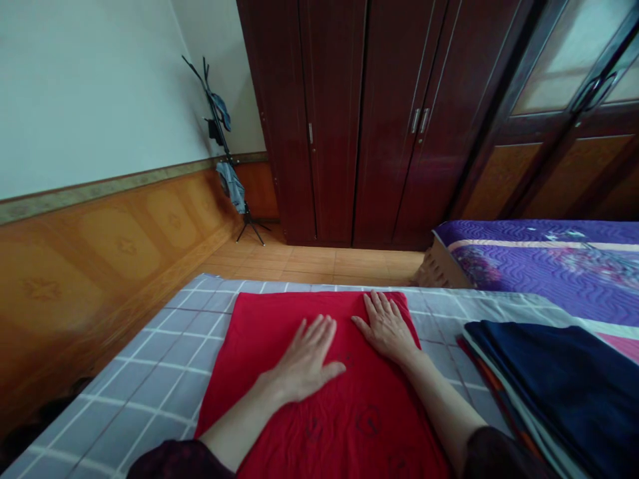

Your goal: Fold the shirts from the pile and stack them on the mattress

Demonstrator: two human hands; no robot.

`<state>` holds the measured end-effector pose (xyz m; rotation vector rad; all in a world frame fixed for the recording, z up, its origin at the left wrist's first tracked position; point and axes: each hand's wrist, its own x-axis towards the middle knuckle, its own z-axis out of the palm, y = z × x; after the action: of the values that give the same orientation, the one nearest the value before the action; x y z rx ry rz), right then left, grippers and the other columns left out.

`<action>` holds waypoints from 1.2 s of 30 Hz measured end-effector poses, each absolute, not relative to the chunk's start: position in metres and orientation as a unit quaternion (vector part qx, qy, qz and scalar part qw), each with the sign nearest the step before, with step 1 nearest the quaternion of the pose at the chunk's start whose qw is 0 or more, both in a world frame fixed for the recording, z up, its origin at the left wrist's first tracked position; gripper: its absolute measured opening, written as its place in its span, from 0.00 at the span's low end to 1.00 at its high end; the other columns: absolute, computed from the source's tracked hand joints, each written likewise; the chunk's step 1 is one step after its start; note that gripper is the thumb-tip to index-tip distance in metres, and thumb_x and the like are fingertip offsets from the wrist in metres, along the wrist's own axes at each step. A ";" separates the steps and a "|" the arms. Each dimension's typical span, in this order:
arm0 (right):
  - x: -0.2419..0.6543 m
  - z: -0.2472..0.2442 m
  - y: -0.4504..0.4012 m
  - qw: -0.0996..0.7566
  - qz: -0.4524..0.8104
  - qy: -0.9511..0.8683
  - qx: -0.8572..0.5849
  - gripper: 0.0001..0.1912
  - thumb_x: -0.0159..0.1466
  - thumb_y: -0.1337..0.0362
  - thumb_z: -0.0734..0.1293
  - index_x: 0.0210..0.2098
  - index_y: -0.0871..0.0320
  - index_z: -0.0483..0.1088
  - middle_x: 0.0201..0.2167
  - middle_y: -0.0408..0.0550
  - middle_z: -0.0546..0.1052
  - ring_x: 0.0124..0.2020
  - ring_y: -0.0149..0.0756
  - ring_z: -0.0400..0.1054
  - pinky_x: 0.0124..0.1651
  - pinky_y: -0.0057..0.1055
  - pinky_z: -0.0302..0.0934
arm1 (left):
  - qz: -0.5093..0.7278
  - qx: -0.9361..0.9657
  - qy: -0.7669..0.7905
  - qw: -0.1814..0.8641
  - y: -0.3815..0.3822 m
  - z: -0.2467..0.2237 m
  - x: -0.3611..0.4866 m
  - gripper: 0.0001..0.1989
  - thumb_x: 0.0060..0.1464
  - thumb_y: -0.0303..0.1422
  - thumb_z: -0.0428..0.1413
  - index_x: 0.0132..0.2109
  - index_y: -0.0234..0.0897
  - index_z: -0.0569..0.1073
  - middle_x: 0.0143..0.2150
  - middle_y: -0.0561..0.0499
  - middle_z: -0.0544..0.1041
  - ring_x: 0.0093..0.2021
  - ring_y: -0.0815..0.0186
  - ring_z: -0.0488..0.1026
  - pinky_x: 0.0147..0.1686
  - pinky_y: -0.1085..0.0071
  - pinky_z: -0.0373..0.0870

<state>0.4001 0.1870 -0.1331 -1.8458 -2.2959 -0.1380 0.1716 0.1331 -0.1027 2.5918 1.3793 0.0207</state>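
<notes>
A red cloth with a few dark printed marks lies spread out in front of me; its near end runs out of the picture. Over its middle is my left hand, palm down with the fingers stretched and the thumb apart, slightly blurred. My right hand rests flat near the far right corner of the cloth, fingers extended. Neither hand grips anything. Beneath the cloth is a grey checked bedsheet.
To the right sits a stack of folded clothes, dark blue on top. A purple quilted bed cover lies beyond it. Dark red wardrobes stand across the tiled floor, with a coat stand in the corner.
</notes>
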 end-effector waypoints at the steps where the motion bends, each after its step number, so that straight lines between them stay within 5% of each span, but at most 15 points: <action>1: 0.400 -0.133 0.187 0.097 -0.047 -0.776 -0.621 0.38 0.66 0.45 0.52 0.64 0.69 0.54 0.65 0.63 0.54 0.65 0.55 0.45 0.63 0.48 0.42 | 0.005 0.891 0.440 0.112 0.126 -0.105 0.181 0.38 0.60 0.54 0.37 0.69 0.37 0.40 0.70 0.46 0.37 0.69 0.59 0.33 0.66 0.53 0.35; 7: 0.404 -0.139 0.191 0.109 -0.050 -0.779 -0.615 0.38 0.66 0.44 0.51 0.63 0.69 0.55 0.65 0.64 0.54 0.66 0.55 0.44 0.63 0.49 0.40 | -0.034 0.735 0.676 0.025 0.143 -0.104 0.088 0.33 0.63 0.47 0.37 0.68 0.31 0.48 0.69 0.44 0.44 0.69 0.60 0.39 0.65 0.59 0.41; 11: 0.403 -0.144 0.194 0.118 -0.056 -0.779 -0.613 0.39 0.65 0.43 0.50 0.63 0.69 0.55 0.64 0.64 0.56 0.65 0.54 0.45 0.63 0.48 0.40 | -0.040 0.655 0.754 -0.008 0.124 -0.085 0.036 0.33 0.63 0.42 0.38 0.65 0.19 0.51 0.67 0.31 0.50 0.68 0.49 0.43 0.63 0.48 0.43; 17: 0.405 -0.146 0.196 0.123 -0.056 -0.781 -0.609 0.38 0.66 0.44 0.50 0.63 0.68 0.55 0.64 0.64 0.55 0.65 0.54 0.46 0.62 0.49 0.41 | -0.003 0.790 0.611 0.043 0.043 -0.106 0.085 0.34 0.62 0.51 0.37 0.69 0.40 0.43 0.70 0.49 0.42 0.69 0.59 0.38 0.65 0.56 0.43; 28: 0.401 -0.125 0.186 0.099 -0.046 -0.783 -0.612 0.32 0.68 0.50 0.50 0.62 0.67 0.56 0.64 0.63 0.56 0.65 0.51 0.47 0.62 0.49 0.43 | 0.076 0.751 0.656 0.006 0.043 -0.127 0.077 0.32 0.61 0.50 0.40 0.67 0.39 0.53 0.69 0.46 0.49 0.68 0.54 0.43 0.65 0.51 0.43; 36: 0.334 -0.081 0.143 0.041 -0.004 -0.793 -0.608 0.29 0.65 0.61 0.57 0.61 0.72 0.57 0.64 0.72 0.53 0.65 0.60 0.44 0.61 0.59 0.39 | 0.084 0.758 0.646 -0.015 0.044 -0.134 0.075 0.33 0.61 0.51 0.38 0.66 0.36 0.56 0.68 0.44 0.51 0.68 0.52 0.44 0.64 0.50 0.44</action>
<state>0.3340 0.1429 -0.0811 -1.8619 -2.4290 -0.0123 0.0751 0.0437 -0.1339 2.4054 2.0510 0.2672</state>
